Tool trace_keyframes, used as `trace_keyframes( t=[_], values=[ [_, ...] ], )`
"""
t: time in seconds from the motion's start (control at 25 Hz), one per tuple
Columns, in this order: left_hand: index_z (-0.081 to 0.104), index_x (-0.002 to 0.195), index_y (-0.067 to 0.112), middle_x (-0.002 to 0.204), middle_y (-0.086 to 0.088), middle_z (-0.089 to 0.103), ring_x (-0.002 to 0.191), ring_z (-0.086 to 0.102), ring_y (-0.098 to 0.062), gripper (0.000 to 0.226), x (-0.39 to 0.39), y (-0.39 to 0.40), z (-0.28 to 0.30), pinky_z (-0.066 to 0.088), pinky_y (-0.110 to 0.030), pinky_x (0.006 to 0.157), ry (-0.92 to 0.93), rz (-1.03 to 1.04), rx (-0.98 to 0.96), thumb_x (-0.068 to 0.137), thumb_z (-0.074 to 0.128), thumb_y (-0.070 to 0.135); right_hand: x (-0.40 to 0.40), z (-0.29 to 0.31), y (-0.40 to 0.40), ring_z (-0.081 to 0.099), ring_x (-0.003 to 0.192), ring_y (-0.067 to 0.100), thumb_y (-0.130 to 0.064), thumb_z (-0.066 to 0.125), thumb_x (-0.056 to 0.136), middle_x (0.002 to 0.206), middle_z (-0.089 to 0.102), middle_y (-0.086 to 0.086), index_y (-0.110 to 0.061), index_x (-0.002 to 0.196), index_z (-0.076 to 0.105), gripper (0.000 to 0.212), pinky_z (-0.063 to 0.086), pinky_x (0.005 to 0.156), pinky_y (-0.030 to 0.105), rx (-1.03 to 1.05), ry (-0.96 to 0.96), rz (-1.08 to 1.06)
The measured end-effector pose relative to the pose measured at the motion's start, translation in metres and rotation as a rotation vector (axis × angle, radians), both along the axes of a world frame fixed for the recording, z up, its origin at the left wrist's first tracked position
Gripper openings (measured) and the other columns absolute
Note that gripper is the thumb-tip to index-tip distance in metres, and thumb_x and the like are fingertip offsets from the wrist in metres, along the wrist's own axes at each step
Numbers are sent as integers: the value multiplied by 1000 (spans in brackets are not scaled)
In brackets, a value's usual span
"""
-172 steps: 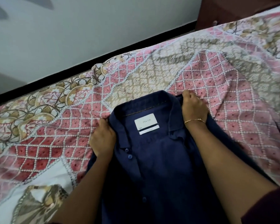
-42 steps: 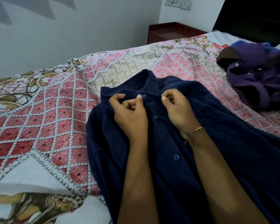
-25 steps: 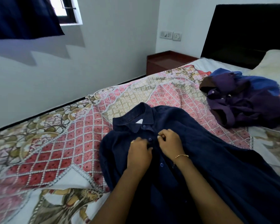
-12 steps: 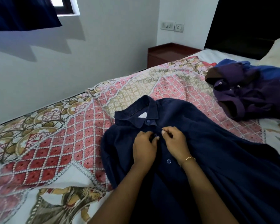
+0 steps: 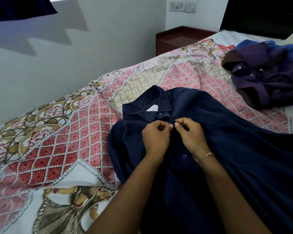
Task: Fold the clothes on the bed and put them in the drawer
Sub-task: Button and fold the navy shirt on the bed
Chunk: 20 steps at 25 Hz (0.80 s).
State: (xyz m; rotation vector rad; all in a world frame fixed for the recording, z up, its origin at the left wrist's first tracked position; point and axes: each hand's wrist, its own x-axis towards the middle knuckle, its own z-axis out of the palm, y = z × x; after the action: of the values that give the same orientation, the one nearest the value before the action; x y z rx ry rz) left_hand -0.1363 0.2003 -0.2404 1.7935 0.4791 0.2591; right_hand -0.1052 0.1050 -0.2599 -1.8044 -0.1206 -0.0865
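Note:
A navy blue shirt (image 5: pixel 235 149) lies face up on the patterned bedspread (image 5: pixel 57 141), collar pointing away from me, its top collar button fastened. My left hand (image 5: pixel 155 137) and my right hand (image 5: pixel 190 132) meet just below the collar. Both pinch the shirt's front placket around the second button, fingertips nearly touching. A gold bracelet sits on my right wrist. The lower part of the shirt runs out of view at the bottom right.
A crumpled pile of purple and blue clothes (image 5: pixel 267 76) lies at the right on the bed. A dark red bedside cabinet (image 5: pixel 179 38) stands against the wall beyond the bed. A dark headboard (image 5: pixel 260 14) rises at the top right. The wall runs along the bed's far side.
Earlier my hands held the shirt's shoulders; then they came to the front placket. Over the last second they have stayed pinching at the button below the collar while the view shifted slightly.

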Motion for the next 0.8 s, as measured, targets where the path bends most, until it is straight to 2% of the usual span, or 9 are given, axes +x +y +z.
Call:
trace_keyframes(
  t=[0.12, 0.28, 0.48, 0.6, 0.68, 0.8],
  values=[
    [68, 72, 15, 70, 0, 68, 71, 65, -17, 12, -2, 0, -2, 57, -41, 75, 16, -2, -31, 83, 69, 18, -2, 3, 1, 56, 80, 7, -4, 57, 89, 97, 62, 11, -15, 86, 61, 13, 46, 70, 7, 29, -29, 5],
    [66, 70, 15, 67, 2, 64, 67, 60, -11, 14, -3, 0, 2, 54, -33, 73, 45, 19, -221, 85, 67, 13, -1, 0, -3, 58, 85, 13, -6, 59, 88, 96, 64, 11, -10, 90, 66, 8, 46, 74, 11, -54, -66, -5],
    [65, 70, 18, 75, 0, 66, 78, 64, -18, 15, -1, 1, 0, 55, -38, 79, 73, 58, -218, 84, 68, 18, -4, 4, -3, 57, 80, 11, -3, 61, 86, 89, 61, 4, -2, 92, 68, 9, 45, 71, 8, -98, -119, 47],
    [67, 71, 14, 72, -1, 66, 69, 63, -14, 11, -1, 3, 1, 55, -31, 73, 58, 79, -218, 82, 70, 13, -6, 10, -5, 59, 81, 9, -6, 59, 89, 88, 64, 2, -5, 92, 69, 11, 48, 75, 13, -69, -55, 125],
    [67, 71, 12, 69, -2, 65, 64, 61, -11, 11, -2, 4, 3, 54, -24, 68, 42, 102, -287, 80, 72, 8, -7, 13, -7, 59, 75, -1, -9, 54, 92, 82, 66, -2, -11, 88, 68, 15, 49, 72, 13, -21, 7, 172],
    [67, 67, 10, 68, -4, 66, 66, 62, -13, 15, -4, 0, 9, 55, -23, 69, 21, 108, -381, 80, 69, 1, -6, 15, -7, 54, 59, -12, -2, 51, 92, 73, 61, -8, -16, 86, 63, 19, 42, 59, 4, -8, 17, 160]
  ],
)
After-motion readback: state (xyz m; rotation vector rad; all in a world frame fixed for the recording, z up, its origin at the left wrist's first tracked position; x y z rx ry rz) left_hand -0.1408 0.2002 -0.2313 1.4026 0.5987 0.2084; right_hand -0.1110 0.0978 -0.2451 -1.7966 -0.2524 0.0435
